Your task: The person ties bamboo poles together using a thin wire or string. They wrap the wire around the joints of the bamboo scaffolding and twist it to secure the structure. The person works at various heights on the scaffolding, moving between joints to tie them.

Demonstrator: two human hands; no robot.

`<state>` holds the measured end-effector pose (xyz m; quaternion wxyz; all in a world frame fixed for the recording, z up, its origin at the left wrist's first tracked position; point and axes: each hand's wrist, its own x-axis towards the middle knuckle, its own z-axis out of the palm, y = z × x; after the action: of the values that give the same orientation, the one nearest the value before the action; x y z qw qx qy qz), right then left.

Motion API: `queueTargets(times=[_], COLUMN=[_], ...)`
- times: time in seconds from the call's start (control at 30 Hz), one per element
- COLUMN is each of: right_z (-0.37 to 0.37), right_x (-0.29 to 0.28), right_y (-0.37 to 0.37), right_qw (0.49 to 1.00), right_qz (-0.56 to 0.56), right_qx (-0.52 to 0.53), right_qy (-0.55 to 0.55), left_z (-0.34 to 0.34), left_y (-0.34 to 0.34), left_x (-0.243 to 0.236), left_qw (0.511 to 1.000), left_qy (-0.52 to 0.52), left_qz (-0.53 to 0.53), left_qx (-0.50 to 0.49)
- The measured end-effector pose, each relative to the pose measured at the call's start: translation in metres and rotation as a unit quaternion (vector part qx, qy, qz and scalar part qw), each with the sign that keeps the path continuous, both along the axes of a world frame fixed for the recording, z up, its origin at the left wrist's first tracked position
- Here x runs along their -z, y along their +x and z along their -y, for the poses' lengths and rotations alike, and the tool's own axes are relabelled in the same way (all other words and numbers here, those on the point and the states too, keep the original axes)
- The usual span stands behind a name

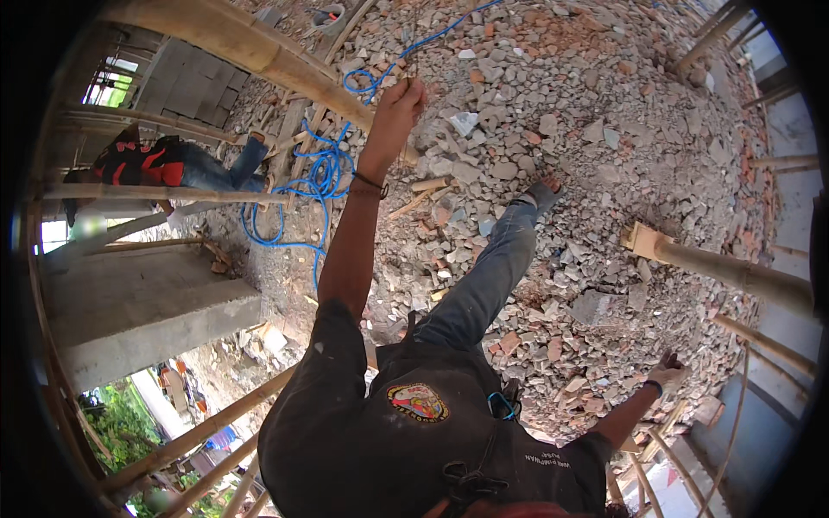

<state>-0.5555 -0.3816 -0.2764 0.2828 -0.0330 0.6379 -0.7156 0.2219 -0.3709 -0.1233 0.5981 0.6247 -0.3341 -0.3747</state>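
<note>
Dk shirt (363,432); thin straight dk string (416,39) in L hand (396,110), blue hose (324,173) beyond

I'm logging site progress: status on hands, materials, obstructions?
Left hand curled by bamboo pole, grip unclear. Right hand out over rubble, no load visible. Possible snag: blue hose in loose loops, left side.

Pretty basic getup tbh: faded black short-sleeved tee (345,436) with a round yellow-rimmed emblem (418,402) and small pale lettering (547,461), worn blue jeans (485,281), dark bracelet (370,184) on the left wrist, blue band (654,388) on the right. Footwear (541,196) looks greyish, but it's tiny from up here, so don't quote me.
</note>
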Motion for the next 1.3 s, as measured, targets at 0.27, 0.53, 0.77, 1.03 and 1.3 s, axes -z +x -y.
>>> queueTargets(times=[0.27,0.53,0.77,1.03,1.3], right_z=[0.098,0.168,0.229,0.241,0.247], right_x=[0.009,0.094,0.115,0.107,0.070], right_y=[0.050,0.000,-0.060,-0.073,-0.035], right_qw=[1.000,0.992,0.964,0.942,0.982], right_qz=[0.005,0.085,0.187,0.090,0.062], right_qx=[0.017,0.051,-0.114,-0.251,-0.096], right_qy=[0.010,0.083,0.152,0.203,0.148], left_z=[0.023,0.023,0.020,0.005,-0.026], left_y=[-0.031,-0.053,-0.088,-0.120,-0.117], left_x=[0.001,0.007,0.029,0.066,0.058], left_qw=[0.998,0.995,0.992,0.988,0.972], left_qy=[0.006,0.051,0.096,0.104,0.169], left_qz=[-0.032,-0.037,0.004,0.090,0.120], left_qx=[0.060,0.081,0.086,0.068,0.108])
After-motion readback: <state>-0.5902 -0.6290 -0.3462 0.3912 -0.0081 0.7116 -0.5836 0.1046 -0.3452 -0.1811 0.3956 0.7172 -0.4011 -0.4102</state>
